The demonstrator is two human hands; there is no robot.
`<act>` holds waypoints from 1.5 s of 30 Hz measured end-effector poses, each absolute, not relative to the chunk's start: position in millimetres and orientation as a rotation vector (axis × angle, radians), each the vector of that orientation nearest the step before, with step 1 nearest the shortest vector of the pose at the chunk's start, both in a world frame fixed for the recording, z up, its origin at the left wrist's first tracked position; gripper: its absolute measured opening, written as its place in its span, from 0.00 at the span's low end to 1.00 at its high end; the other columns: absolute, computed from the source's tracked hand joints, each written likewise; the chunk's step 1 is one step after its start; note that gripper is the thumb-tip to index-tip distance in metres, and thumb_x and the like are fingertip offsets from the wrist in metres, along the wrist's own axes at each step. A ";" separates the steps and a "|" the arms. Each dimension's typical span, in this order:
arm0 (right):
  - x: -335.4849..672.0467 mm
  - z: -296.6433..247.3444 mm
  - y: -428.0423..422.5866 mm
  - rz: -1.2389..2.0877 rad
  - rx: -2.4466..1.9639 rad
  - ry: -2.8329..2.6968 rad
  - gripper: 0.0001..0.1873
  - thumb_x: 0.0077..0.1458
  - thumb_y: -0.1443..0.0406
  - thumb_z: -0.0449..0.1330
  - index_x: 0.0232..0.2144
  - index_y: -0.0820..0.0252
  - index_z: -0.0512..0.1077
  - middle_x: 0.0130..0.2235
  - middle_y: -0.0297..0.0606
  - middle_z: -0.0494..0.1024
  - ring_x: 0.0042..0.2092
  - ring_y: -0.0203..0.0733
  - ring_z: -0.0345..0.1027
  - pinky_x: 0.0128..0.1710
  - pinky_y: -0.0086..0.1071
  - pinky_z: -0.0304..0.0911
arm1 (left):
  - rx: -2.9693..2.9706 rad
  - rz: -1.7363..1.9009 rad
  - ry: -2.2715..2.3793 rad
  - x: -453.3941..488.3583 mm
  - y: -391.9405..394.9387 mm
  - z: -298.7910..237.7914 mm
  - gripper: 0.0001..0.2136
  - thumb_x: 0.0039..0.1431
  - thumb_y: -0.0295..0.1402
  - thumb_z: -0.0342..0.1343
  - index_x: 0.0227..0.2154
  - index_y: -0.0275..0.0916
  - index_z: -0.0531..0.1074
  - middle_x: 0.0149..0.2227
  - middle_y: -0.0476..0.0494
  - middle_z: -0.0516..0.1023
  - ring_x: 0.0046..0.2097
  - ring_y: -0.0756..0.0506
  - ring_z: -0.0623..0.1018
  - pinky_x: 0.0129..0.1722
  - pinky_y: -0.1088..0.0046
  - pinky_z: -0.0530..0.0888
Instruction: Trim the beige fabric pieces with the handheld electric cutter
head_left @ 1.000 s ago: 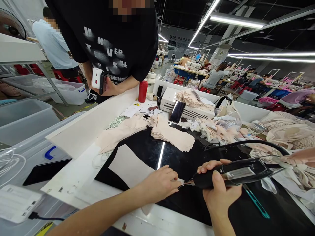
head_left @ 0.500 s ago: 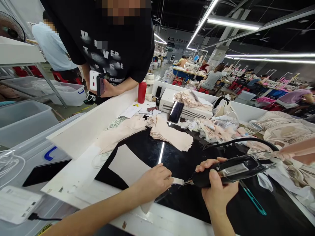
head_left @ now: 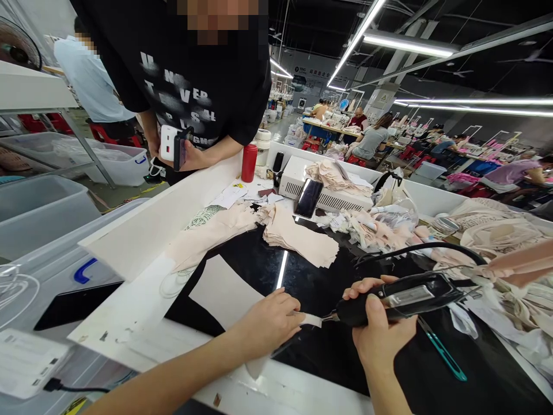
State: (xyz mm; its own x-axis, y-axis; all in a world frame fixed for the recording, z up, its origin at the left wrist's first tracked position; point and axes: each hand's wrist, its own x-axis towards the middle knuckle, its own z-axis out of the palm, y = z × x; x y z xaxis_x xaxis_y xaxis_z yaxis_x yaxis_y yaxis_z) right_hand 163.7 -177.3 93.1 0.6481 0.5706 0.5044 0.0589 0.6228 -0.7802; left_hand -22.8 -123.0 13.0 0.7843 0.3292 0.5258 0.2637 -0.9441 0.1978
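Observation:
My left hand [head_left: 270, 323], fingers pinched together, holds a pale fabric piece [head_left: 227, 291] near its narrow end. The wide part of that piece lies to the left on the black table top [head_left: 332, 360]. A light strip end [head_left: 311, 320] sticks out to the right of my fingers. My right hand [head_left: 382, 331] is wrapped round a black handheld tool [head_left: 401, 302] with a cable at its back. The tool's thin metal tip [head_left: 329, 317] points left and meets or nearly meets the strip end. Teal thread snips [head_left: 444, 351] lie right of my right hand.
Stacked beige fabric pieces [head_left: 300, 233] lie beyond my hands. A phone [head_left: 309, 197] leans on a white vented box [head_left: 337, 190]. Fabric scraps [head_left: 375, 227] crowd the right. A red bottle [head_left: 249, 163] stands behind. Across the table a person [head_left: 194, 86] holds a white device [head_left: 168, 143].
Almost nothing differs. The camera view has shifted very slightly, and the white device in the other person's hand is turned a little. My hands keep their places.

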 end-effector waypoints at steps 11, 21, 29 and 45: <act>165.7 91.3 -178.0 0.322 -0.874 -0.837 0.19 0.51 0.62 0.72 0.42 0.55 0.69 0.31 0.30 0.74 0.30 0.37 0.69 0.28 0.35 0.72 | 2.933 0.874 0.287 -20.2 -123.2 27.7 0.07 0.69 0.19 0.50 0.42 0.34 0.72 0.39 0.44 0.75 0.43 0.45 0.74 0.54 0.67 0.74; 165.2 92.0 -178.1 0.322 -0.868 -0.819 0.19 0.51 0.62 0.72 0.42 0.55 0.69 0.30 0.30 0.75 0.29 0.37 0.69 0.27 0.34 0.72 | 2.942 0.848 0.347 -23.8 -124.6 24.9 0.10 0.66 0.17 0.49 0.40 0.36 0.71 0.37 0.44 0.73 0.40 0.45 0.72 0.47 0.69 0.74; 164.1 92.7 -178.4 0.317 -0.864 -0.812 0.20 0.50 0.62 0.73 0.43 0.55 0.70 0.30 0.30 0.75 0.29 0.37 0.69 0.28 0.34 0.72 | 2.912 0.894 0.370 -24.2 -125.0 15.3 0.09 0.68 0.19 0.51 0.41 0.37 0.73 0.39 0.46 0.75 0.42 0.47 0.74 0.63 0.62 0.70; 149.1 99.0 -170.2 0.403 -0.796 -0.795 0.19 0.51 0.61 0.72 0.43 0.54 0.70 0.30 0.29 0.74 0.29 0.36 0.69 0.27 0.33 0.71 | 2.901 0.814 0.402 -25.2 -126.8 15.0 0.09 0.68 0.20 0.53 0.44 0.38 0.74 0.40 0.47 0.76 0.44 0.46 0.75 0.63 0.61 0.69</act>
